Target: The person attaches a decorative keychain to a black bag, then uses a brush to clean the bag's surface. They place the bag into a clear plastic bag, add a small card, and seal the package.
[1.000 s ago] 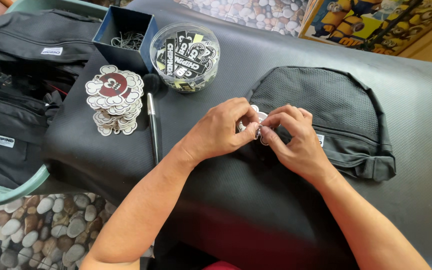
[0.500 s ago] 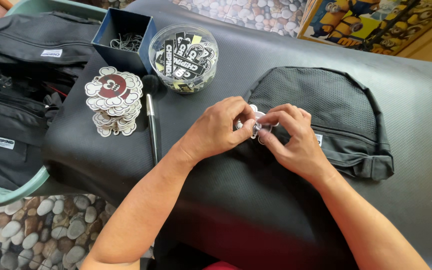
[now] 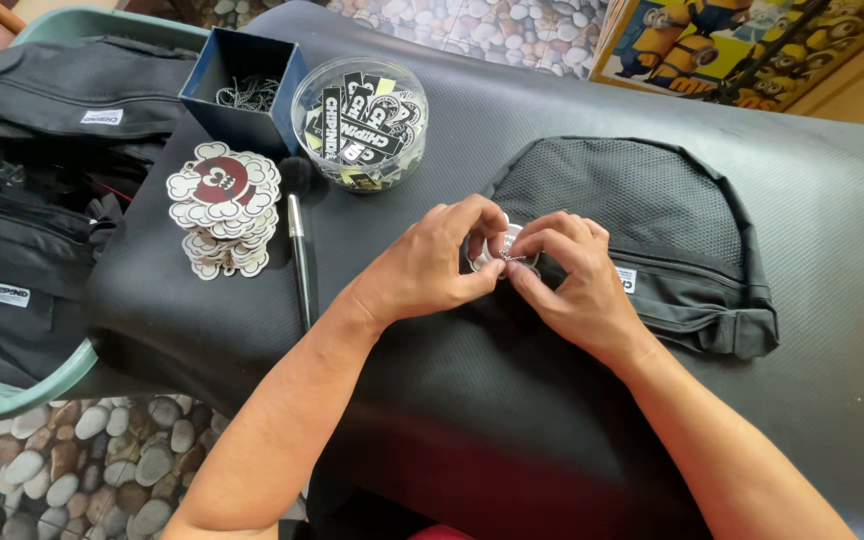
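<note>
**Both hands pinch a small charm at the bag's edge**

Left hand and right hand meet fingertip to fingertip, both closed on a small pale charm over the black mat. Just beyond: mesh bag. Left: pen, sticker stack. Farther: clear tub, blue box.

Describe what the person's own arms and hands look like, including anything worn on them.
Both forearms are bare: no sleeves reach into view, and no gloves, watch or bracelets show. The left hand and right hand have short, unpainted nails, and no ring is visible on the fingers that show. No marks or tattoos are visible on either arm.
</note>
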